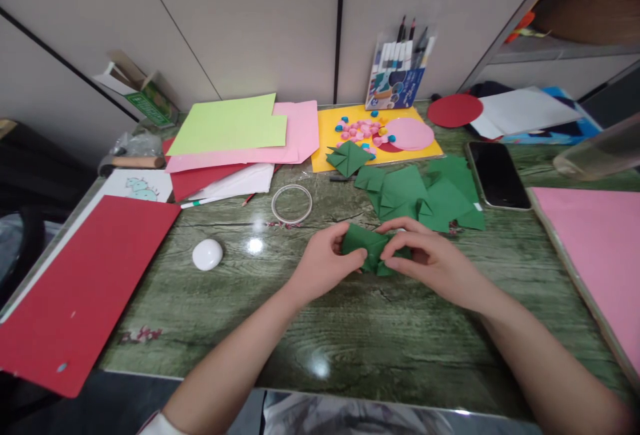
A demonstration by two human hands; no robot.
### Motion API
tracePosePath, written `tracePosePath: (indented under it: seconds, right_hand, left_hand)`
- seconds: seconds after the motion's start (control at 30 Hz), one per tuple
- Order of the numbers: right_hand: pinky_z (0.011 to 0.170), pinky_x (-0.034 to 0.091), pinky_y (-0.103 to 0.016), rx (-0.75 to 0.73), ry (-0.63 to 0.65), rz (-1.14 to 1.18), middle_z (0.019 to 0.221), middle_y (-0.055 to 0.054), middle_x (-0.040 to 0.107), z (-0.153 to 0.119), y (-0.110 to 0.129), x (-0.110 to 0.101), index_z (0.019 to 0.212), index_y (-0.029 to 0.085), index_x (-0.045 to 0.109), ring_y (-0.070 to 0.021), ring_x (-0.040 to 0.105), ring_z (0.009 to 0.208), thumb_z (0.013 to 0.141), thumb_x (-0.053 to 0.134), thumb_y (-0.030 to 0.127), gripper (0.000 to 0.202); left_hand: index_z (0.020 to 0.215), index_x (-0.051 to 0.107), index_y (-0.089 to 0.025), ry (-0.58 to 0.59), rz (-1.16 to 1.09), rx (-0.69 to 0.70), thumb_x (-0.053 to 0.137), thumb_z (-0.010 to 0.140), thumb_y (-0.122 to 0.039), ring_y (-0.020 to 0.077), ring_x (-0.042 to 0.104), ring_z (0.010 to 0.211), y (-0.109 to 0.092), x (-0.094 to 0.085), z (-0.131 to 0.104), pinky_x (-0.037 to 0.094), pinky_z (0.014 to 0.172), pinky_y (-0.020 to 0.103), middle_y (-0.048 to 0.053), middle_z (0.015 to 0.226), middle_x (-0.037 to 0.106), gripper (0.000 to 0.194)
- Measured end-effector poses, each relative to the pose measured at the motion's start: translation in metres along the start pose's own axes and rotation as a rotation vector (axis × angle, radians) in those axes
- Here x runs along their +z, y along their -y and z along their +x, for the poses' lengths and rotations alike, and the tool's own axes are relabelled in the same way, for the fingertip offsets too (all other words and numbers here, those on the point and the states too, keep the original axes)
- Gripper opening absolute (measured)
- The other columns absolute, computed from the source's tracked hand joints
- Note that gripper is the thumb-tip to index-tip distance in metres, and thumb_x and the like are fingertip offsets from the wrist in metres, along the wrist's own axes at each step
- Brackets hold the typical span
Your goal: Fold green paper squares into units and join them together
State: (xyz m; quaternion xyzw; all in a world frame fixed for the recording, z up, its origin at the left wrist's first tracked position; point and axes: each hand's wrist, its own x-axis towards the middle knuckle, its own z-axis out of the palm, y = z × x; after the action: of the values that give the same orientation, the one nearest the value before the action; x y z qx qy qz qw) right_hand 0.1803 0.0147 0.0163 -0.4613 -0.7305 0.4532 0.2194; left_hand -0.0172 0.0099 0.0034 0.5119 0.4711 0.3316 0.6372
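Note:
A folded piece of green paper point(367, 246) is held just above the table between both hands. My left hand point(327, 258) grips its left side, the thumb lying across the front. My right hand point(425, 255) pinches its right edge between thumb and fingers, and those fingers hide part of it. Right behind the hands lie several overlapping green paper pieces point(403, 188), some of them folded. A pointed green folded shape point(349, 157) rests at the front edge of a yellow sheet point(325, 145).
A roll of tape point(292, 204) and a white egg-shaped object point(207, 254) are left of the hands. Red card point(90, 275) overhangs the left edge. A phone point(499, 174) and pink paper point(595, 248) lie right. A marker pack point(395, 78) stands at the back.

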Motion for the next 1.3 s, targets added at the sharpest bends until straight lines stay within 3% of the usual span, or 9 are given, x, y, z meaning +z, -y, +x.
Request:
tracePosePath:
  seconds: [0.23,0.5,0.97,1.3]
  right_hand:
    - [0.062,0.043,-0.027,0.018,-0.104,0.000,0.105,-0.004,0.053,0.004,-0.008,0.009,0.076,0.023,0.064,-0.0174,0.056,0.088,0.077,0.060,0.024,0.005]
    - [0.064,0.044,-0.027,0.040,-0.093,0.008,0.105,-0.004,0.051,0.003,-0.007,0.011,0.075,0.023,0.065,-0.0178,0.056,0.092,0.077,0.060,0.023,0.005]
    - [0.057,0.042,-0.026,0.101,-0.098,-0.037,0.107,-0.004,0.051,0.004,-0.009,0.019,0.073,0.023,0.066,-0.0135,0.055,0.075,0.076,0.059,0.025,0.008]
    - [0.061,0.046,-0.028,0.024,-0.154,-0.071,0.107,-0.005,0.050,0.001,-0.005,0.019,0.075,0.024,0.065,-0.0200,0.056,0.093,0.078,0.058,0.023,0.008]
  left_hand:
    - [0.073,0.049,-0.017,-0.013,0.083,0.021,0.055,0.074,-0.023,0.0113,0.049,0.063,0.003,0.002,0.001,0.049,0.055,0.024,-0.002,0.067,0.046,0.008]
    - [0.079,0.054,-0.018,0.014,0.184,0.009,0.052,0.078,-0.025,0.0124,0.053,0.064,0.003,0.002,0.000,0.048,0.055,0.024,-0.001,0.071,0.047,0.008]
    - [0.081,0.052,-0.016,0.076,0.123,-0.034,0.049,0.079,-0.024,0.0110,0.048,0.065,0.006,0.003,0.003,0.049,0.056,0.023,-0.001,0.073,0.047,0.009]
    - [0.077,0.050,-0.017,0.046,0.119,-0.031,0.049,0.077,-0.022,0.0110,0.050,0.064,0.004,0.003,0.002,0.049,0.055,0.023,-0.002,0.070,0.047,0.006]
